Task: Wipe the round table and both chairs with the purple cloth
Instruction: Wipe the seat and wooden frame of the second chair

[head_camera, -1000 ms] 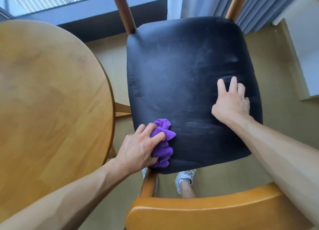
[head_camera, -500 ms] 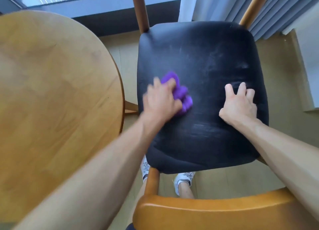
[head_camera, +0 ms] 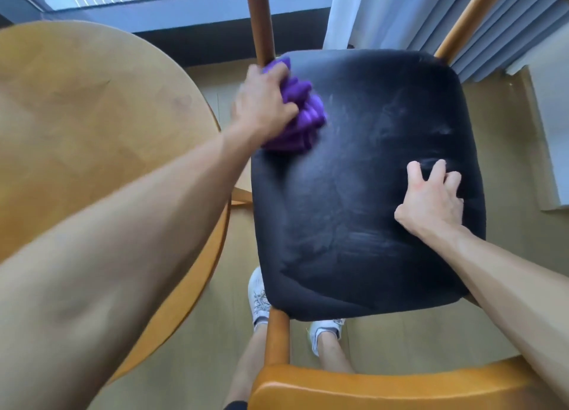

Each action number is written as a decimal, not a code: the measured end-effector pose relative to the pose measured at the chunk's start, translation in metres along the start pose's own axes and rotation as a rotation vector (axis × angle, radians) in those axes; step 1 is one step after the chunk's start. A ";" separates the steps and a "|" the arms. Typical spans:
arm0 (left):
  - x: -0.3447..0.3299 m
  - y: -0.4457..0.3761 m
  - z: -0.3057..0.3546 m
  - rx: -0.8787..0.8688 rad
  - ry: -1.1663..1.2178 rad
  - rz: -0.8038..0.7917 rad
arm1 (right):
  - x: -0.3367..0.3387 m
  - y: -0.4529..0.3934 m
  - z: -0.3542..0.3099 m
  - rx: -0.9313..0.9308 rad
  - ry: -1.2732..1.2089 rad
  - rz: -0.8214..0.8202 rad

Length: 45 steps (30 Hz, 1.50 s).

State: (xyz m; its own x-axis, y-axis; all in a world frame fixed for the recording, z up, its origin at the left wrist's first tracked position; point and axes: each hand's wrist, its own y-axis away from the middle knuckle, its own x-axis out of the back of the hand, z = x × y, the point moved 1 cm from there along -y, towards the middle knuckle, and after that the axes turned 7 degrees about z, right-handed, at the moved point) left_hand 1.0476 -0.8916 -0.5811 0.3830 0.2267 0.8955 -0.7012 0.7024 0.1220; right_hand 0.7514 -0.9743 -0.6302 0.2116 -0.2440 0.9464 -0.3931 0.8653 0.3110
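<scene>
A wooden chair with a black padded seat (head_camera: 363, 200) fills the middle of the view, its seat streaked with wipe marks. My left hand (head_camera: 264, 101) grips the bunched purple cloth (head_camera: 301, 117) and presses it on the seat's far left corner, beside a wooden chair leg (head_camera: 260, 18). My right hand (head_camera: 431, 197) rests flat on the right side of the seat, fingers spread, holding nothing. The round wooden table (head_camera: 86, 126) lies to the left, partly covered by my left forearm.
The chair's wooden backrest rail (head_camera: 385, 388) crosses the bottom of the view, with my white shoes (head_camera: 258, 295) on the pale floor under the seat. Grey curtains (head_camera: 431, 12) and a window sill (head_camera: 184, 6) stand behind the chair. A white ledge (head_camera: 551, 126) is at the right.
My left hand has swept the cloth from the seat's near left corner across to its far left corner. My right hand has stayed on the seat's right side.
</scene>
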 end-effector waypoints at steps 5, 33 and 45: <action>-0.021 0.025 -0.004 0.033 -0.196 -0.148 | 0.000 -0.001 0.001 0.003 -0.005 -0.007; -0.040 0.022 0.048 -0.030 -0.215 -0.099 | 0.036 -0.045 0.034 -0.061 -0.308 -0.136; -0.104 0.205 0.120 -0.977 -0.345 -0.617 | 0.039 -0.051 0.035 -0.049 -0.263 -0.174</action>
State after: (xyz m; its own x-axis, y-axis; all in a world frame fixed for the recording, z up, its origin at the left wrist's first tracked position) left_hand 0.7918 -0.8516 -0.5977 0.2078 -0.4148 0.8859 0.3519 0.8767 0.3280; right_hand 0.7486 -1.0434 -0.6065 0.0306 -0.4896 0.8714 -0.3265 0.8191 0.4717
